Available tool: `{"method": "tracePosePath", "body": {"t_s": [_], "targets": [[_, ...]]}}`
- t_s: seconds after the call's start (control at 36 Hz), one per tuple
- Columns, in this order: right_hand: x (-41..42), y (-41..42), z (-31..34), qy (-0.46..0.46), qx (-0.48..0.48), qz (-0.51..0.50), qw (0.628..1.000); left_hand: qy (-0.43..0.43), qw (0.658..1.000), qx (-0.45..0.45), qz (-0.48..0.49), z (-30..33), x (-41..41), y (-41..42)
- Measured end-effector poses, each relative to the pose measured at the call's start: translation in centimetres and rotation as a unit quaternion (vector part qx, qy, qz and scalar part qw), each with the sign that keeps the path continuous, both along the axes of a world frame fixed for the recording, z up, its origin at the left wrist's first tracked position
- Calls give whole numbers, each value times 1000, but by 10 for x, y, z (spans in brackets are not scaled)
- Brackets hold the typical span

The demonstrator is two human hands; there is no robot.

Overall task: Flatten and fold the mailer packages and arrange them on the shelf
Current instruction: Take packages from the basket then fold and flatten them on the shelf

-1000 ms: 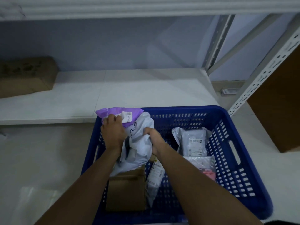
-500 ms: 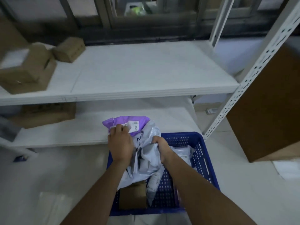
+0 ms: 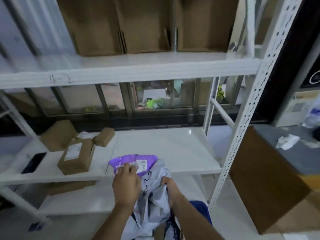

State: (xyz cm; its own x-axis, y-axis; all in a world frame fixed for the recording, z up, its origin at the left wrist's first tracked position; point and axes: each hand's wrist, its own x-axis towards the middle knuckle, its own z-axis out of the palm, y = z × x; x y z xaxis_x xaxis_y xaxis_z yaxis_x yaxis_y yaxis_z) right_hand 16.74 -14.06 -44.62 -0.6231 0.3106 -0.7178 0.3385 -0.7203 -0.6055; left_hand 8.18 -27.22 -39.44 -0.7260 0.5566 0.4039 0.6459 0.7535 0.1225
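Left hand [image 3: 127, 186] pinching purple mailer [image 3: 133, 161], right hand [image 3: 170, 187] clutching grey mailer [image 3: 152, 201]; slick plastic, loose bundle, likely slipping before shelf [image 3: 164, 149].

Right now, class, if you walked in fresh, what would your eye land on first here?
Probably the purple mailer, bright against the white shelf, pinched by the left hand at bottom centre. The right hand grips a crumpled grey mailer beside it. Next, the brown cardboard boxes lying on the shelf's left part.

A parcel storeroom: white metal shelving [image 3: 242, 118] holding labelled cardboard boxes [image 3: 76, 156].
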Motion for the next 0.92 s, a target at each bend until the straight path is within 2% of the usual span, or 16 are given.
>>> {"method": "tracePosePath", "body": {"t_s": [0.08,0.14,0.25,0.33,0.39,0.56,0.75,0.83,0.92], "targets": [[-20,18,34,32,62,-13,997,48,998,28,-1,47,-8,10],[-37,34,44,59,67,-10,996,80,996,35,-4,80,-17,19],[-53,45,131,103,94,-30,990,133,990,45,-5,141,-38,36],[-79,74,158,159,115,-26,980,168,983,67,-23,186,-51,50],[-73,70,207,167,127,-31,977,191,978,83,-27,213,-58,59],[-69,80,317,221,136,-42,965,234,963,124,-35,300,-75,84],[-81,97,408,252,243,-47,936,289,945,150,-41,393,-89,100],[-89,108,440,280,247,-54,926,278,948,150,-37,428,-93,106],[-102,117,464,257,281,-75,922,269,953,140,-27,454,-91,115]]}}
